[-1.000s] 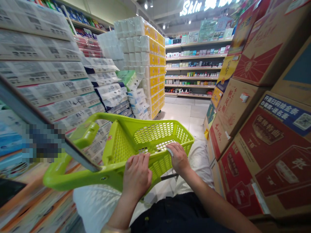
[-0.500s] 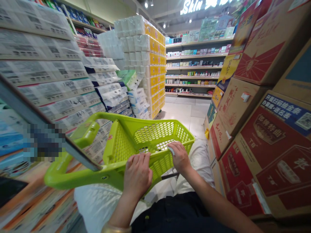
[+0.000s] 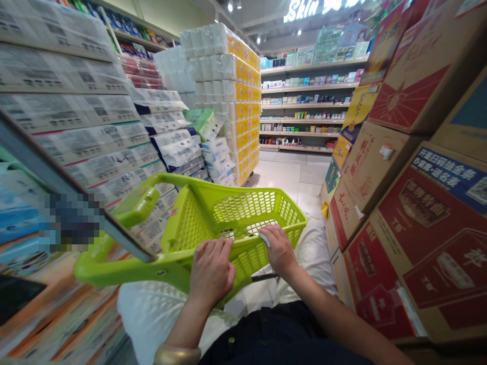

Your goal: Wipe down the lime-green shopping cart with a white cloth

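Observation:
A lime-green plastic shopping basket (image 3: 243, 208) on a wheeled frame stands in front of me in a shop aisle, and nothing shows inside it. My left hand (image 3: 211, 271) is curled over the basket's near rim. My right hand (image 3: 279, 250) grips the rim on the right side, fingers closed, with something small and white under the fingertips. The basket's long green handle (image 3: 117, 258) sweeps out to the left. Below the basket lie large white sacks (image 3: 152, 314).
Stacked packs of tissue paper (image 3: 87, 126) line the left side. A tall pile of toilet-roll packs (image 3: 224, 96) stands ahead on the left. Red and brown cardboard boxes (image 3: 411, 203) are stacked close on the right. Tiled floor (image 3: 292, 182) leads to product shelves (image 3: 304, 111) at the back.
The view and basket have shifted slightly. Both hands keep their hold on the rim.

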`<action>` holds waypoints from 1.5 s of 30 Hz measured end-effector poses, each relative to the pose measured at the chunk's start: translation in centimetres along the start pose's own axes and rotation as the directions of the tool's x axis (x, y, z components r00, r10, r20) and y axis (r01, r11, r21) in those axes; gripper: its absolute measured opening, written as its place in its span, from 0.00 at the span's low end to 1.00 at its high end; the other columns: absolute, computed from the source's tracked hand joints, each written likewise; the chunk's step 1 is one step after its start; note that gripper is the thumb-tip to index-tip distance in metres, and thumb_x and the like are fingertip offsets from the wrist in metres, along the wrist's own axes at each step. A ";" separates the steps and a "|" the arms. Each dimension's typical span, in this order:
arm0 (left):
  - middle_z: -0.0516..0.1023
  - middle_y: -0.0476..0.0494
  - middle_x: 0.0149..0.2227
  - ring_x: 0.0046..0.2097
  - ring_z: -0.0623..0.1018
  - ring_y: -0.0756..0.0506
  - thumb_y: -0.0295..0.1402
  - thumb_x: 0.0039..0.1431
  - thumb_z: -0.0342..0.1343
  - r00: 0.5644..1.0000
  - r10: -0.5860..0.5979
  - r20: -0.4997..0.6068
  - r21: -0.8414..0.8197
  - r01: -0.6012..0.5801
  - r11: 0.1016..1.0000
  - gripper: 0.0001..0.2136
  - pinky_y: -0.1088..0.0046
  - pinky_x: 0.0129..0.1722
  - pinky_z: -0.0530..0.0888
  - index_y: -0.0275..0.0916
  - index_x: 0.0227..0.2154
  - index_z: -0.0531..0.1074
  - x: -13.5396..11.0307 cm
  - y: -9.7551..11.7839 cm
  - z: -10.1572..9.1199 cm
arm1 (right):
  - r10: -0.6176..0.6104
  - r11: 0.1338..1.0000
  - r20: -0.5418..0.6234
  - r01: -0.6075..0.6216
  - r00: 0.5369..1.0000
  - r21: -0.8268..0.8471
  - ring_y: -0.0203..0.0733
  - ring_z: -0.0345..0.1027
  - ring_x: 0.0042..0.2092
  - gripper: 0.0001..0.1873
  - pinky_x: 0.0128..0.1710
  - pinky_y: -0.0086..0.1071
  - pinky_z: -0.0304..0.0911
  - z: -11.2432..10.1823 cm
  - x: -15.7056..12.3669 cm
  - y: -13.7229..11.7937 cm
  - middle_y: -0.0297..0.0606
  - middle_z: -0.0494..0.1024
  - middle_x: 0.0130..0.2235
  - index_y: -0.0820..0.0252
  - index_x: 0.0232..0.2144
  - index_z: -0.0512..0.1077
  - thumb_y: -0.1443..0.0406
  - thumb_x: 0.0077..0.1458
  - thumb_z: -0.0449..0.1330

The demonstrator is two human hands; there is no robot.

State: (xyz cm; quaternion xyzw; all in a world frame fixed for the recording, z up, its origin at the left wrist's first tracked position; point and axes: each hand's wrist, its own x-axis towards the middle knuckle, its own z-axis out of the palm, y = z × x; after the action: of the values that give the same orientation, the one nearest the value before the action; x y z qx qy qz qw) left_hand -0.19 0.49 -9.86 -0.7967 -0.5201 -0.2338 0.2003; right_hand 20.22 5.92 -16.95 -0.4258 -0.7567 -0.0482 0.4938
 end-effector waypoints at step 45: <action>0.71 0.34 0.57 0.62 0.65 0.36 0.28 0.52 0.54 0.998 -0.028 0.061 -0.003 0.028 1.000 0.31 0.54 0.67 0.57 0.30 0.61 0.61 0.5 4.8 4.3 | 0.222 0.965 -0.184 -0.243 0.957 -0.101 0.48 0.67 0.51 0.24 0.61 0.50 0.56 -1.9 -1.8 3.4 0.45 0.77 0.46 0.60 0.47 0.73 0.77 0.51 0.49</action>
State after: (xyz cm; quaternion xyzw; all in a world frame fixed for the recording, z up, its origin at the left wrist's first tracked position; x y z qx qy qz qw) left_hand 5.09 1.44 -13.46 -0.7965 -0.5366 -0.2131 0.1793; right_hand 24.15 6.08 -18.61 -0.5358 -0.6516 -0.0723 0.5321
